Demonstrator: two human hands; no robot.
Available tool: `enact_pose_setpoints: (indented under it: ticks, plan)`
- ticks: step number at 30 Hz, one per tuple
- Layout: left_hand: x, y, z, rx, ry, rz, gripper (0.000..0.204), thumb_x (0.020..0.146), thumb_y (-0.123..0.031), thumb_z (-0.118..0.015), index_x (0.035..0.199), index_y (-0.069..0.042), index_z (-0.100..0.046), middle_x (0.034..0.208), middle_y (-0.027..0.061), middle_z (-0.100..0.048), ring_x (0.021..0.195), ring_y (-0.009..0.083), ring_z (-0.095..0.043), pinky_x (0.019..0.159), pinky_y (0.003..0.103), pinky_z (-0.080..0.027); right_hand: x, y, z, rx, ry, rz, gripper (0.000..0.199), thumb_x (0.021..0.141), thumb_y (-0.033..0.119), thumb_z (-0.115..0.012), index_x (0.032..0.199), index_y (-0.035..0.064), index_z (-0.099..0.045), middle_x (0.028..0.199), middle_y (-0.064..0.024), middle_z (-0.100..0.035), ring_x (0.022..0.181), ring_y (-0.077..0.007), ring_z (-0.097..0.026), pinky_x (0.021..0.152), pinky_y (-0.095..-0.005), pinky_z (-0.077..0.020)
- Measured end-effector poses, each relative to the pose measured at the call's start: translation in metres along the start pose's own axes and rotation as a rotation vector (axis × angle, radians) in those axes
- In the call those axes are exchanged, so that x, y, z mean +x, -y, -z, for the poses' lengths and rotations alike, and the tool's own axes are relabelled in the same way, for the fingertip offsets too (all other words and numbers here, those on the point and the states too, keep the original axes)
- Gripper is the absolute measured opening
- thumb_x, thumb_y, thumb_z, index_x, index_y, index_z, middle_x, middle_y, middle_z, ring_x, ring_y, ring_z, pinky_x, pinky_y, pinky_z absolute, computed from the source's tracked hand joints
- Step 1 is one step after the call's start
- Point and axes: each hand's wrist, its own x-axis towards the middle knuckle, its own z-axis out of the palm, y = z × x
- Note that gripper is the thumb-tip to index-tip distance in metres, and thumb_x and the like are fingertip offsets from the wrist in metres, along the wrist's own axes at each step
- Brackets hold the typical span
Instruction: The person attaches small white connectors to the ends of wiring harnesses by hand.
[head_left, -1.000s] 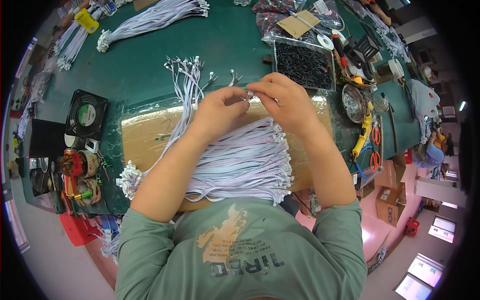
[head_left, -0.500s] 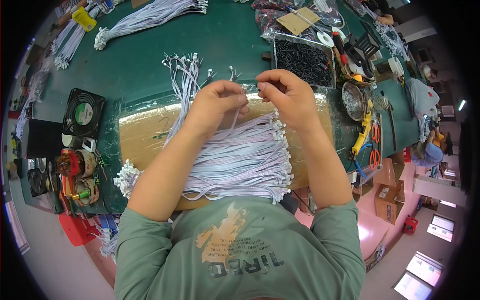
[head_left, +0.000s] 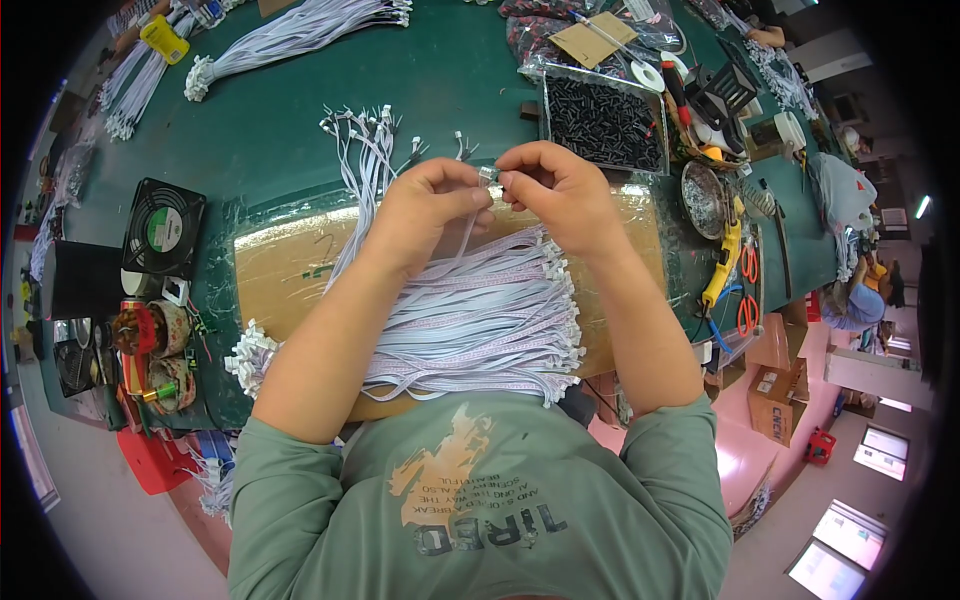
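Note:
My left hand [head_left: 440, 212] is closed in a pinch on a white flat cable [head_left: 467, 238], just below its small white connector end [head_left: 489, 174]. The cable trails down behind my fingers. Close beside it, my right hand [head_left: 560, 195] has thumb and forefinger pressed together at the connector. Whatever small thing those fingertips hold is mostly hidden. Under my wrists lies a thick bundle of white flat cables [head_left: 480, 315], with connectors at both ends. Left of my left hand, a looser bunch of cables [head_left: 368, 150] shows dark tips on some ends.
Beyond my right hand stands a clear tray of small black pieces [head_left: 605, 120]. A metal bowl [head_left: 703, 200], yellow tool [head_left: 722, 265] and orange-handled scissors [head_left: 748, 315] lie right. A black fan [head_left: 165, 228] stands left. Another cable bundle [head_left: 300, 45] lies at the far side.
My right hand has moved left, bringing its fingertips to the connector end in my left hand. The left hand has hardly moved.

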Motion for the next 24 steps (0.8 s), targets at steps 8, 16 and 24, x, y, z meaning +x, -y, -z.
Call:
enact_pose_setpoints:
  ticks: [8, 16, 24]
  plan:
    - [-0.001, -0.001, -0.001, -0.034, -0.009, 0.025, 0.018, 0.084, -0.001, -0.068, 0.099, 0.001, -0.06, 0.088, 0.0105, -0.066, 0.075, 0.0215, -0.068, 0.069, 0.032, -0.056, 0.002, -0.005, 0.001, 0.14, -0.078, 0.042, 0.042, 0.087, 0.001, -0.065, 0.127, 0.0002, -0.054, 0.09, -0.0036, -0.064, 0.075, -0.0072, -0.058, 0.065, -0.0208, -0.048]
    - [-0.001, -0.002, -0.001, -0.014, -0.002, 0.041, 0.018, 0.083, -0.001, -0.069, 0.098, 0.001, -0.059, 0.088, 0.0105, -0.066, 0.074, 0.0213, -0.068, 0.069, 0.032, -0.056, 0.004, 0.007, 0.001, 0.009, -0.11, 0.187, 0.043, 0.086, 0.001, -0.067, 0.128, -0.0001, -0.055, 0.09, -0.0024, -0.063, 0.078, -0.0064, -0.056, 0.069, -0.02, -0.0468]
    - [-0.002, -0.004, -0.003, -0.015, 0.007, 0.054, 0.018, 0.083, -0.002, -0.069, 0.098, 0.0, -0.06, 0.087, 0.0098, -0.066, 0.074, 0.021, -0.067, 0.069, 0.032, -0.056, 0.003, 0.008, 0.001, -0.05, -0.077, 0.174, 0.04, 0.086, 0.003, -0.068, 0.125, 0.0004, -0.057, 0.091, -0.0018, -0.064, 0.08, -0.0053, -0.058, 0.071, -0.0205, -0.0481]
